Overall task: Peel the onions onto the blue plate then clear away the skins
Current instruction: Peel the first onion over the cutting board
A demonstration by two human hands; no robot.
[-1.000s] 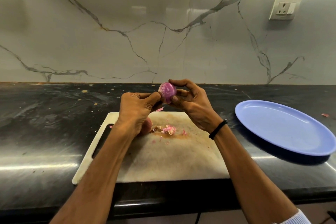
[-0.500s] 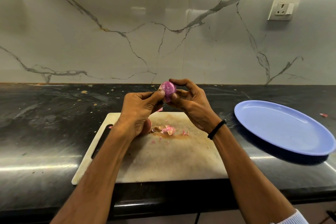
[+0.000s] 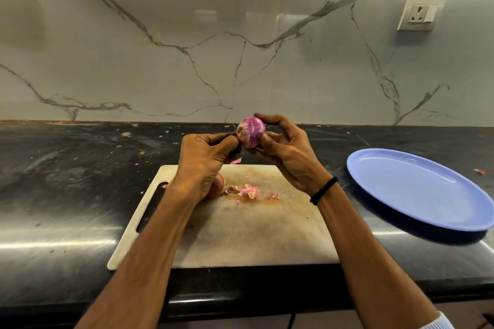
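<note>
A small purple onion [image 3: 251, 131] is held up above the far edge of the cutting board [image 3: 240, 232]. My right hand [image 3: 286, 152] grips it with curled fingers and thumb. My left hand [image 3: 205, 157] pinches the skin at the onion's root end on its left side. A second onion [image 3: 217, 186] lies on the board, mostly hidden behind my left wrist. Loose pink skins [image 3: 247, 191] lie beside it on the board. The blue plate [image 3: 417, 189] sits on the counter to the right with nothing on it.
The black counter [image 3: 66, 181] carries scattered crumbs and a scrap of skin [image 3: 479, 171] beyond the plate. A marble wall with a socket [image 3: 421, 13] stands behind. The plate's near rim overhangs toward the counter's front edge.
The onion has turned in my right hand, so its root end now faces my left fingers. My left fingertips have shifted to pinch at that end.
</note>
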